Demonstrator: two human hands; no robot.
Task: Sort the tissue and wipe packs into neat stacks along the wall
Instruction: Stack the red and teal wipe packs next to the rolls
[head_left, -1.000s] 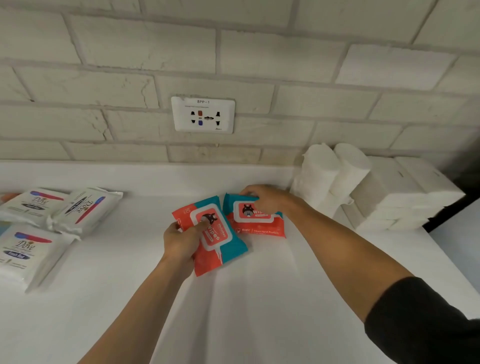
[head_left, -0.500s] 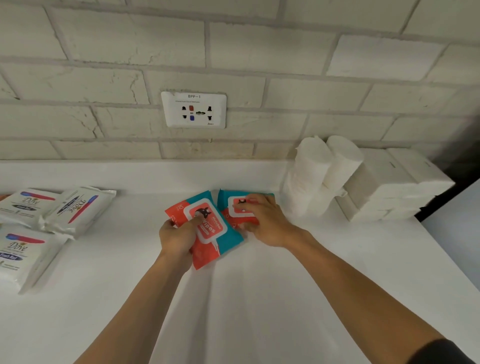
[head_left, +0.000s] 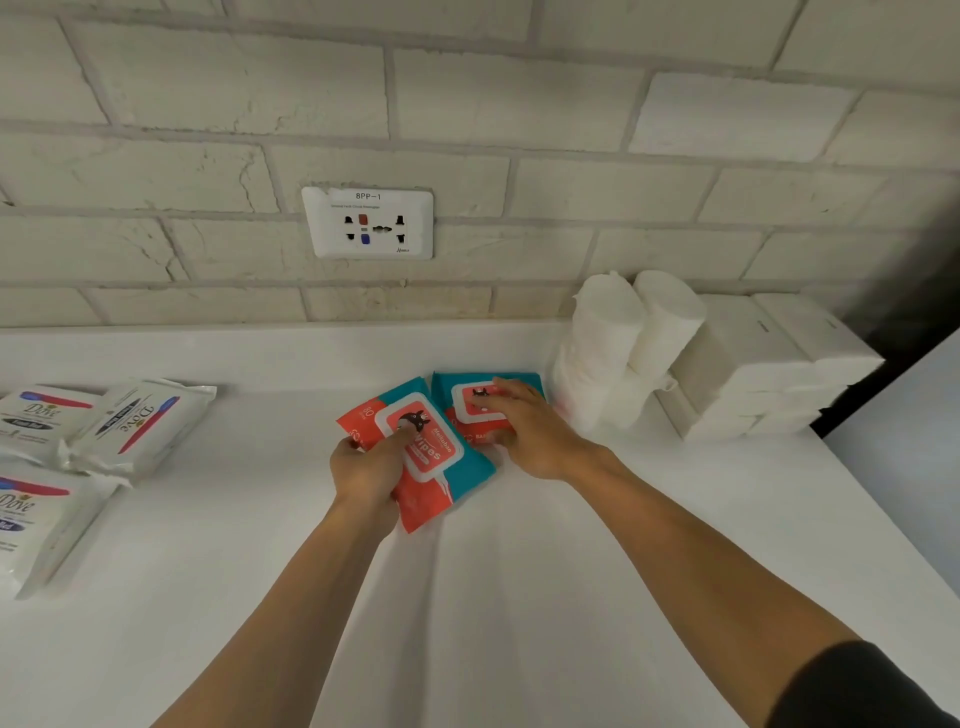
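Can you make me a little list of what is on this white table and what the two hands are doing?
left hand: grips the tilted wipe pack, thumb on its lid
right hand: fingers flat on the second wipe pack, nearer the wall
Dove packs: three, scattered at the left
white tissue packs: stacked against the wall, at the right
socket: on the brick wall
counter: white

Five kinds of thing, counted.
Two red packs (head_left: 441, 447) (head_left: 448, 384) lie at centre frame; three Dove packs (head_left: 44, 415) (head_left: 137, 423) (head_left: 26, 525) sit at the left edge, two above and one below; two rolls (head_left: 605, 338) (head_left: 667, 317) stand right of centre; two tissue stacks (head_left: 743, 353) (head_left: 826, 338) stand side by side at far right, their layers too blurred to count; one socket (head_left: 367, 223) is at upper centre.
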